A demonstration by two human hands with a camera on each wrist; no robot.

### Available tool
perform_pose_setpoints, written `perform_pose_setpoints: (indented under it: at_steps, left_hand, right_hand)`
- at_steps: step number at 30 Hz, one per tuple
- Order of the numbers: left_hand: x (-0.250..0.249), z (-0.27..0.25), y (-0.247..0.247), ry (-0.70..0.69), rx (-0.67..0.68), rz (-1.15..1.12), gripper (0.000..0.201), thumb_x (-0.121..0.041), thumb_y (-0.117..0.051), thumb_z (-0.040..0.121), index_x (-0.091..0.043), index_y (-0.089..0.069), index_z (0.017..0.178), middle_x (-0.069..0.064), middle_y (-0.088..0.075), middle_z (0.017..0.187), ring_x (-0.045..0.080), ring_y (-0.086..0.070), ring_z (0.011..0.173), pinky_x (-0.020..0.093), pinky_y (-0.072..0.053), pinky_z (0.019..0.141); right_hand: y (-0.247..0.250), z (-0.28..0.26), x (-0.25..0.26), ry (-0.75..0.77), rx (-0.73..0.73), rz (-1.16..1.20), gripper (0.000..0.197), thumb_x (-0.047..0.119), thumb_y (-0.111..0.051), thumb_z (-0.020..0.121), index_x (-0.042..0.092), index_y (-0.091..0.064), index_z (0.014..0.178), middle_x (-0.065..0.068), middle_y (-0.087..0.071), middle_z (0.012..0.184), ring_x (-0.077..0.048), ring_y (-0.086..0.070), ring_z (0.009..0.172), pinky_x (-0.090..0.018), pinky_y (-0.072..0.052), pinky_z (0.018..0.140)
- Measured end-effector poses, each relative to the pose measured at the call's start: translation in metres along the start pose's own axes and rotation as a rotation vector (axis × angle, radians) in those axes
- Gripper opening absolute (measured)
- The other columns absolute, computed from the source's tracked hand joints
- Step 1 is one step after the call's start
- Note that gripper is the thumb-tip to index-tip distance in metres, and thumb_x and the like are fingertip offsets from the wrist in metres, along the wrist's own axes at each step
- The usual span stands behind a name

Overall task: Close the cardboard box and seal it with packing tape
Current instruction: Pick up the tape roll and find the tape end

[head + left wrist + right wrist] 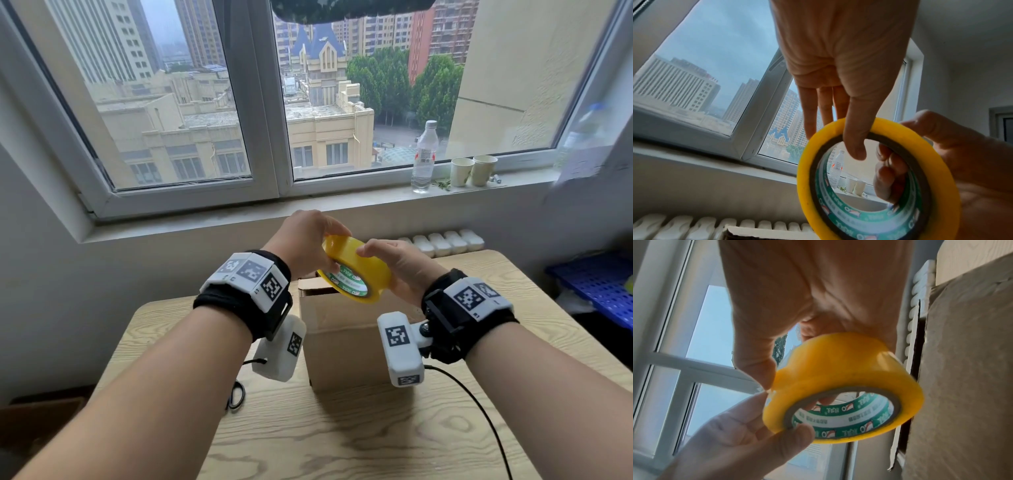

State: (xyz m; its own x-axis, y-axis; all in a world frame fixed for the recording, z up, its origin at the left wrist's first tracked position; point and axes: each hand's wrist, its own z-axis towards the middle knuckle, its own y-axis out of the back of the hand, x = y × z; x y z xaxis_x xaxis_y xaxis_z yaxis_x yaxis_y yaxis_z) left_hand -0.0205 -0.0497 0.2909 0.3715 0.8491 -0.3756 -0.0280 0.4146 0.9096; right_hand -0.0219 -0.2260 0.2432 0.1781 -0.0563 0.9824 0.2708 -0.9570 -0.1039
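Note:
A yellow packing tape roll (356, 270) with a green and white printed core is held in the air just above the brown cardboard box (346, 335), which stands on the wooden table (342, 438). My left hand (315, 246) grips the roll's far left side, fingers over the outer face and thumb (855, 142) hooked over the rim (803, 170). My right hand (390, 263) holds the right side, with fingers inside the core and the thumb (756, 366) on the yellow outer face (838, 366). A dark gap shows at the box's top far-left corner; the rest of the top is hidden.
A water bottle (424, 157) and two paper cups (472, 169) stand on the windowsill. A white radiator (442, 243) sits behind the table. A blue crate (596, 284) lies to the right. Black cables (479, 404) trail across the table near the box.

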Motion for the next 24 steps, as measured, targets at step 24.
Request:
perform_pose_setpoints:
  at_steps: [24]
  left_hand:
    - [-0.006,0.0,0.017,-0.024,-0.037,-0.018,0.019,-0.016,-0.063,0.09,-0.026,-0.076,0.1,-0.004,-0.074,0.094,0.014,-0.067,0.083,0.032,-0.056,0.082]
  right_hand:
    - [0.021,0.001,0.011,0.092,0.073,0.059,0.036,0.01,-0.064,0.084,0.0,-0.061,0.119,-0.011,-0.063,0.087,-0.012,-0.052,0.063,-0.023,-0.043,0.059]
